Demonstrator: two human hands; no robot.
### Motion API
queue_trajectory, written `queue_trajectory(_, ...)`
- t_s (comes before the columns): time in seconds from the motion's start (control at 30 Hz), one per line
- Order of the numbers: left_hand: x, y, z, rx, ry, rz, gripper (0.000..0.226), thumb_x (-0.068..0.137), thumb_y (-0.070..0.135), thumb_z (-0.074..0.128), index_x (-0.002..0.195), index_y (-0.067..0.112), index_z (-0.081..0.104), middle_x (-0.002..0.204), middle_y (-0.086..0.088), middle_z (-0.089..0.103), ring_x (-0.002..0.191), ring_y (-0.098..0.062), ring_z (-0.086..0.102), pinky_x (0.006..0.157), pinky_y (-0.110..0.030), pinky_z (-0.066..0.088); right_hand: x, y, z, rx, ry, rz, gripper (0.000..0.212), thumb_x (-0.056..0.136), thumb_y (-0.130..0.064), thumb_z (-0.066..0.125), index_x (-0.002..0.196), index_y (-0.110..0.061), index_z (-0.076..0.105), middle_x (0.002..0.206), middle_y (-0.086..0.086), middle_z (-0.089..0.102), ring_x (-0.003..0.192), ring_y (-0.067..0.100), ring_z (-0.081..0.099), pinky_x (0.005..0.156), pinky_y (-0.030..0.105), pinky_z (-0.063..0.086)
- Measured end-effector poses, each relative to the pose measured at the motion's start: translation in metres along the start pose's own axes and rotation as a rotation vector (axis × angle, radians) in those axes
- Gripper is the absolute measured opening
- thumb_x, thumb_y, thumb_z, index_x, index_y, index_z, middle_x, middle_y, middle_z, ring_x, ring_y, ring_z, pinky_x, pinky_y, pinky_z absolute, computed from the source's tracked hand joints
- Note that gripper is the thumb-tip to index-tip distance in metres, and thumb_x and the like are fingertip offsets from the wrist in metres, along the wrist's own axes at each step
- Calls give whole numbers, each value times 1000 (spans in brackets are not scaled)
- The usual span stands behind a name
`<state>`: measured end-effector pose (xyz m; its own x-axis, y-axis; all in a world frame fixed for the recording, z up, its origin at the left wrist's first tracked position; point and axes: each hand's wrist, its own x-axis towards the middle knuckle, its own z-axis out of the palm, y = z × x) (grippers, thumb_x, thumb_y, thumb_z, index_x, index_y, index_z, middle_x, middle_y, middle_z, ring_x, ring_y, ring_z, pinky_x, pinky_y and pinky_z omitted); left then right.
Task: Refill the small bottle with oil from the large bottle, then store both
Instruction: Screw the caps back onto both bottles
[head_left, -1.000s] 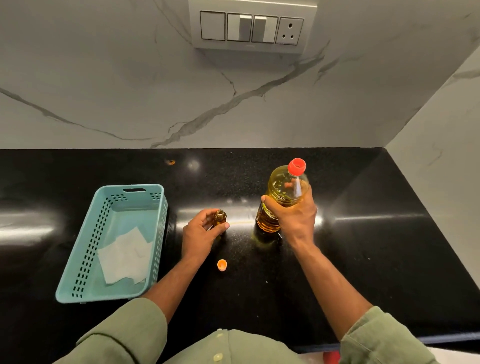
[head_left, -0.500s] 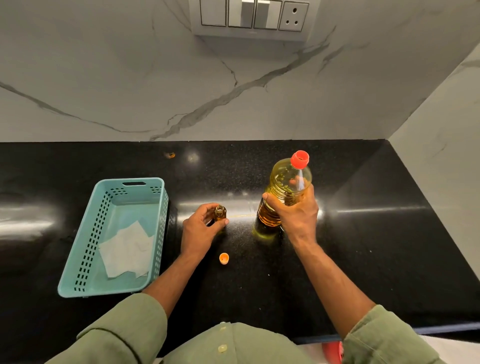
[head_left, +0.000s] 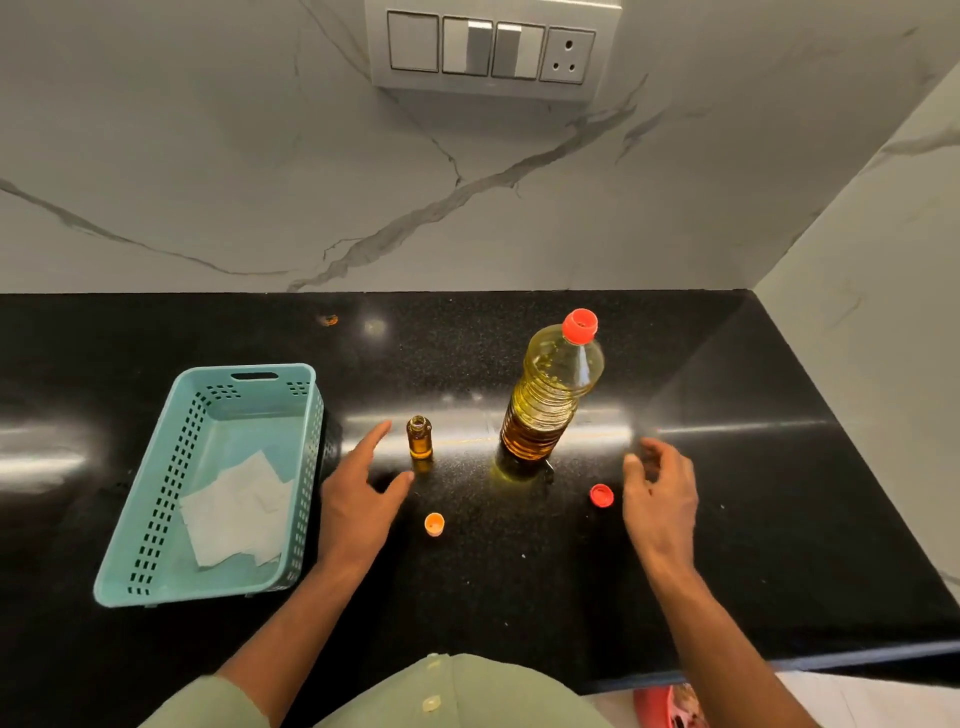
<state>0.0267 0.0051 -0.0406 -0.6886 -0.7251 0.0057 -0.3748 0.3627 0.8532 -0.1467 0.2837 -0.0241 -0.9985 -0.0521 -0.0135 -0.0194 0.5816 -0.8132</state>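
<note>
The small amber bottle stands upright and uncapped on the black counter; its orange cap lies in front of it. The large oil bottle, over half full of yellow oil, stands to its right with a red neck at the top. A red cap lies on the counter to the bottle's front right. My left hand hovers just left of the small bottle, fingers apart, holding nothing. My right hand is right of the red cap, fingers loosely curled and empty.
A teal perforated basket with white paper napkins inside sits at the left. Marble walls bound the counter at the back and right. A switch panel is on the back wall. The counter's front edge runs below my arms.
Both hands have let go: the left released the small bottle, the right released the large bottle and moved right. A red cap now lies on the counter.
</note>
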Motion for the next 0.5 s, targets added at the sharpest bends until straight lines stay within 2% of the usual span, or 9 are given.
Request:
queue_trajectory(0.07, -23, 10, -7, 18, 98, 129, 71, 84, 17, 79, 141, 47, 48, 125, 23, 55, 116, 13, 49, 93, -4, 38, 2, 13, -6, -216, -53, -68, 34, 97, -19, 67, 131, -14, 64, 127, 7, 55, 114, 23, 61, 103, 29, 45)
queue_trajectory(0.13, -36, 26, -6, -9, 156, 326, 67, 83, 10, 78, 140, 36, 52, 130, 23, 55, 124, -4, 51, 102, -11, 39, 2, 16, -6, -379, -195, -90, 42, 94, -25, 71, 134, -14, 64, 128, 10, 56, 119, 27, 57, 105, 31, 41)
queue_trajectory(0.23, -33, 64, 3, -86, 133, 537, 62, 81, 3, 79, 135, 24, 57, 137, 9, 59, 127, -14, 55, 107, -26, 44, -3, 11, 2, -538, -381, -127, 55, 94, -39, 70, 144, -22, 55, 133, 6, 53, 125, 26, 52, 108, 40, 45)
queue_trajectory(0.33, -17, 106, 17, -124, 75, 597, 63, 82, 7, 80, 136, 25, 54, 139, 5, 57, 126, -17, 57, 105, -34, 49, -5, 8, 14, -653, -436, -169, 49, 97, -36, 64, 143, -22, 55, 132, 6, 52, 123, 25, 51, 103, 40, 50)
queue_trajectory(0.43, 1, 143, 30, -137, -6, 578, 65, 81, 19, 83, 138, 26, 52, 141, 7, 52, 123, -13, 56, 103, -27, 48, -3, 7, 21, -717, -405, -259, 30, 101, -24, 55, 127, -16, 67, 118, 7, 57, 111, 26, 57, 92, 37, 53)
queue_trajectory(0.5, 11, 161, 39, -133, -67, 545, 68, 81, 26, 83, 140, 29, 50, 141, 10, 49, 125, -9, 52, 104, -21, 46, -2, 4, 22, -736, -406, -250, 26, 99, -19, 53, 116, -11, 71, 112, 8, 58, 105, 27, 61, 88, 37, 53)
